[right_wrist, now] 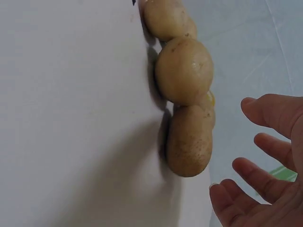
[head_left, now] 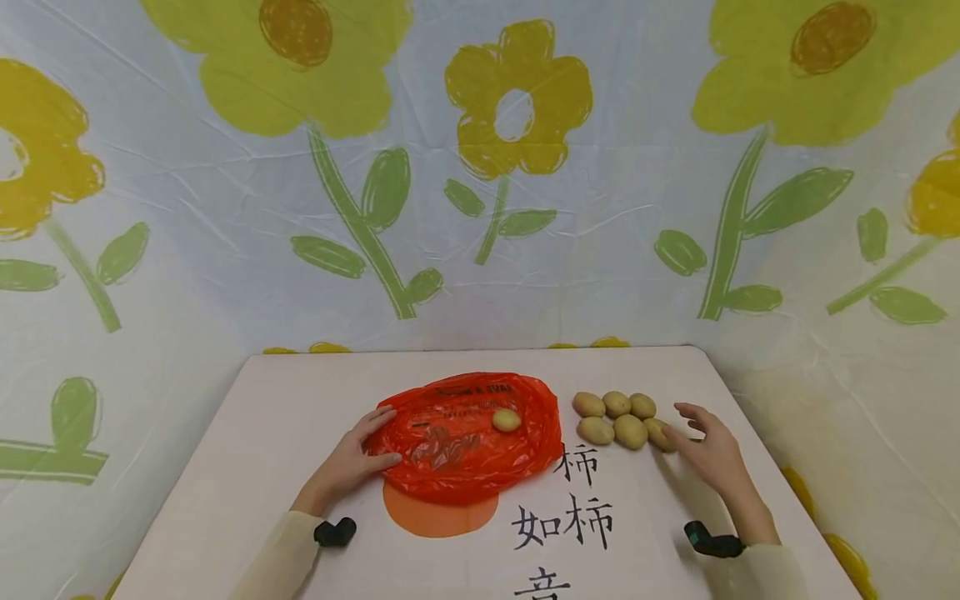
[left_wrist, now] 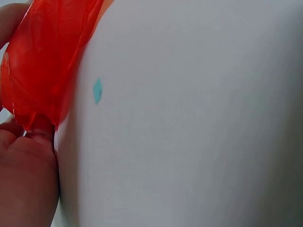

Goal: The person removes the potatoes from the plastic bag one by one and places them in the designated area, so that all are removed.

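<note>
A red plastic bag [head_left: 465, 467] lies spread on the table, and one potato [head_left: 507, 420] rests on top of it. My left hand [head_left: 352, 458] grips the bag at its left edge, thumb on the near side and fingers farther back. In the left wrist view the red plastic [left_wrist: 47, 61] covers part of the fingers. Several potatoes [head_left: 630, 432] sit close together in two rows right of the bag. Beside the rightmost potato [right_wrist: 189, 142] is my right hand [right_wrist: 270, 161], fingers spread and relaxed, holding nothing.
The pale table [head_left: 247, 467] bears dark printed characters [head_left: 588, 521] and an orange printed shape [head_left: 442, 518] partly under the bag. A flower-patterned cloth [head_left: 600, 208] hangs behind and along both sides. Dark bands [head_left: 335, 532] sit on both wrists.
</note>
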A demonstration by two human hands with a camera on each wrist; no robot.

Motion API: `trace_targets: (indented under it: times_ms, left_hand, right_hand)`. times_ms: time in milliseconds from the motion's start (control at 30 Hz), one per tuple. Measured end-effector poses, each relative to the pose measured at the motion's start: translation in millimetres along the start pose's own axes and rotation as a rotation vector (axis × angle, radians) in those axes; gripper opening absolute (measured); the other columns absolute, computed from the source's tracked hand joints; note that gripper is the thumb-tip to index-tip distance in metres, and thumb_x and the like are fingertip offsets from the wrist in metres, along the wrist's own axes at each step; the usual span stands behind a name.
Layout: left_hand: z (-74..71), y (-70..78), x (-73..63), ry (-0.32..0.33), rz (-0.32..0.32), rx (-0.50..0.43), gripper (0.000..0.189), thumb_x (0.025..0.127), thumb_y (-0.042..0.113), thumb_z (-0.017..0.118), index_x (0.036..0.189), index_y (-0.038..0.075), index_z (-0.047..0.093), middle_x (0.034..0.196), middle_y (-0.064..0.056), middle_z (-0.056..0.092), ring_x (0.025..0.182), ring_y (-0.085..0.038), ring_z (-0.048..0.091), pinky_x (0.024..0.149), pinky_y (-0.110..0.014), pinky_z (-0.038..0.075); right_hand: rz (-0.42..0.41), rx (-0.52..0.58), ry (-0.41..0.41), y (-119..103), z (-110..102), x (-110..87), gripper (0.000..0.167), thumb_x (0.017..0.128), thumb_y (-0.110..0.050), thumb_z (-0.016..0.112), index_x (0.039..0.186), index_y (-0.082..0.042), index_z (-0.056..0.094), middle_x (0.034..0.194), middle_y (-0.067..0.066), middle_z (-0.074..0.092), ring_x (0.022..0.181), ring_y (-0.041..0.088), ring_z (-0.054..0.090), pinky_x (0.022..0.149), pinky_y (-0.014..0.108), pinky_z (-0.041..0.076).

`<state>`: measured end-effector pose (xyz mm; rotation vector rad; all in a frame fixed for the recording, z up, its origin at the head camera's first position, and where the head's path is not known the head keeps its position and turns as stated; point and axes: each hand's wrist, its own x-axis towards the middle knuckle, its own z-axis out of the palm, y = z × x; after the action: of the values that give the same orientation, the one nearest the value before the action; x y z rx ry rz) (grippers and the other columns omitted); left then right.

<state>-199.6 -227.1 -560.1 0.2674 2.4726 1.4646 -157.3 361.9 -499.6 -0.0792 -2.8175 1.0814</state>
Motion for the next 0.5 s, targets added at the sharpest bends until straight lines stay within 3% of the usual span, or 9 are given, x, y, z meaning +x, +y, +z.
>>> trace_targets:
  times_ms: [267, 500]
  left_hand:
    - [-0.1, 1.6, 1.1, -0.009, 0.004, -0.001, 0.083, 0.087, 0.036, 0.081, 0.158, 0.017, 0.042, 0.169, -0.009, 0.026, 0.158, -0.042, 0.016, 0.122, -0.067, 0.024]
    - [2.1, -0.5, 0.2, -0.002, 0.003, -0.009, 0.082, 0.087, 0.034, 0.081, 0.158, 0.018, 0.043, 0.169, -0.009, 0.027, 0.157, -0.042, 0.017, 0.121, -0.068, 0.025]
  right_hand:
    - [-0.049, 0.012, 0.035, -18, 0, 10.5, 0.055, 0.098, -0.023, 0.070, 0.142, 0.005, 0.053, 0.138, 0.035, 0.056, 0.124, 0.053, 0.055, 0.095, 0.063, 0.053]
    - [-0.079, 0.031, 0.004, -37, -1, 17.0, 0.055, 0.098, -0.020, 0.069, 0.143, 0.006, 0.051, 0.142, 0.035, 0.053, 0.128, 0.054, 0.051, 0.100, 0.066, 0.049]
